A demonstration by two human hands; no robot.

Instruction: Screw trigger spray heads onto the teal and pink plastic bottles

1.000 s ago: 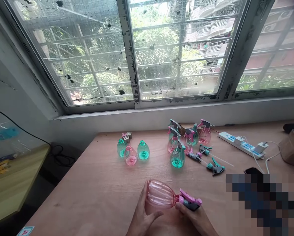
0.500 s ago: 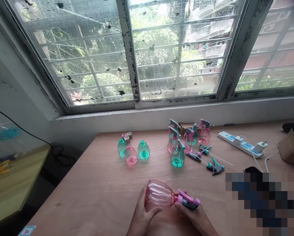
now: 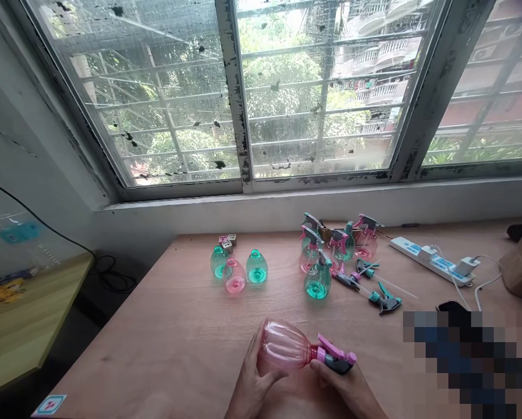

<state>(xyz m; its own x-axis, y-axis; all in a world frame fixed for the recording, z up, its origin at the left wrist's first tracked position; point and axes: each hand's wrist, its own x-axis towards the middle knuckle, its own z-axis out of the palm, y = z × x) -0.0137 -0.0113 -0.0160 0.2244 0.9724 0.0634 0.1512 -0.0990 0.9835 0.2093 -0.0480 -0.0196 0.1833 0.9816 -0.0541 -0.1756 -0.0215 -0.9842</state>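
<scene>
A translucent pink spray bottle (image 3: 287, 344) lies on its side in the air between my hands, its neck to the right. My left hand (image 3: 252, 375) cups its base, the thumb along the lower side. Around the pink-and-grey trigger sprayer (image 3: 337, 356) at the neck, my right hand (image 3: 345, 384) is closed, thumb near the collar; its other fingers are mostly hidden behind. The sprayer sits at the bottle's mouth; whether it is fully threaded I cannot tell.
Beyond my hands stand open bottles: two green (image 3: 257, 267) and one pink (image 3: 234, 276). A green spray bottle (image 3: 317, 279) fronts several others with sprayers. Loose trigger sprayers (image 3: 385, 301) lie right of them. A white power strip (image 3: 430, 261) and a cardboard box (image 3: 520, 270) are farther right.
The view has shifted slightly, so the table items sit a little farther right. Both hands keep their hold on the pink bottle and its sprayer, nearly unmoved.
</scene>
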